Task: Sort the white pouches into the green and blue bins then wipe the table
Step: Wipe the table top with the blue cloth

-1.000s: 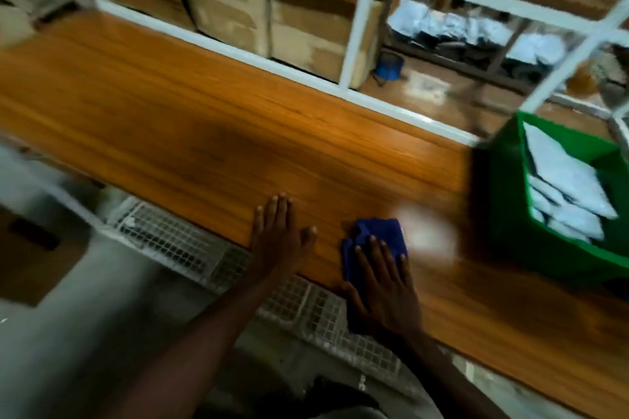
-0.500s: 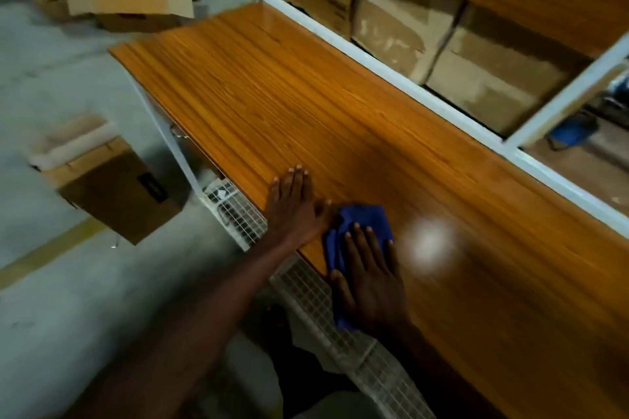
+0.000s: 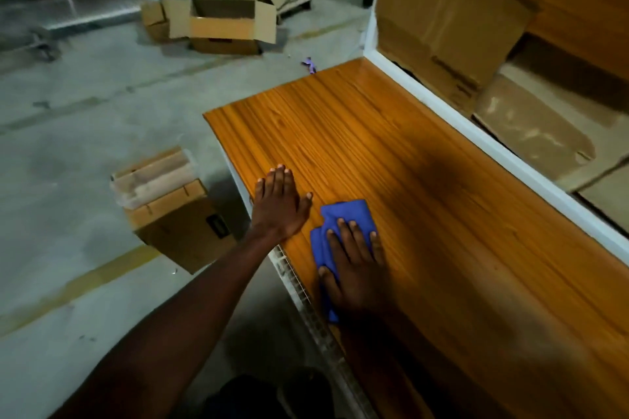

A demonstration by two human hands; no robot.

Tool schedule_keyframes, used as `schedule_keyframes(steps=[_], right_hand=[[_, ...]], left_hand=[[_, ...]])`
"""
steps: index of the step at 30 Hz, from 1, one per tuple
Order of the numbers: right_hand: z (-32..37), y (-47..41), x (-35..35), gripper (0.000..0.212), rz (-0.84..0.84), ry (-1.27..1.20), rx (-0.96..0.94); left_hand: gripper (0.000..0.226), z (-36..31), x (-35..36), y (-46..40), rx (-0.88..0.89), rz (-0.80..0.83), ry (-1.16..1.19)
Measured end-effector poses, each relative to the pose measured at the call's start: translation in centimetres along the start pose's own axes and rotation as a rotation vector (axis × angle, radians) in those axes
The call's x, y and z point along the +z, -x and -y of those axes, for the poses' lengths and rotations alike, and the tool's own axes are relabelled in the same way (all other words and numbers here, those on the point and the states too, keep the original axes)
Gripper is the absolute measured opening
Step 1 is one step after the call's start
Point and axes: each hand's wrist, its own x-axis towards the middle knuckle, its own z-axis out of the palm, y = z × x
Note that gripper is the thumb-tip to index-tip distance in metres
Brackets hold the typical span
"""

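The blue cloth (image 3: 343, 214) is pressed further along the bench (image 3: 442, 214) toward its end by the flat, open right hand (image 3: 357, 265), the open left hand (image 3: 280, 204) kept flat beside it.

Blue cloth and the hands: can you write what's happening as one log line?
phase: wiping | right hand: flat on blue cloth | left hand: flat on table | bins: not in view

bare table (image 3: 391, 133) ahead of cloth (image 3: 343, 214), white rail (image 3: 476, 133) bounding right
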Motion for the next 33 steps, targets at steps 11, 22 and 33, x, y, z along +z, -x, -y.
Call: schedule_keyframes(steps=[11,22,33], right_hand=[[8.0,-23.2,6.6,0.066,-0.038,0.027,-0.015],[15.2,-43.3,13.2,0.058,-0.01,0.082,-0.183],[29.7,-52.7,29.2,0.056,0.148,-0.049,-0.392]], left_hand=[[0.079,14.1,-3.8,-18.2,0.022,-0.031,-0.036],[0.067,31.8,-7.8,-26.8,-0.15,-0.002,0.086],[0.077,49.7,-5.8,-16.3,-0.571,-0.09,0.186]])
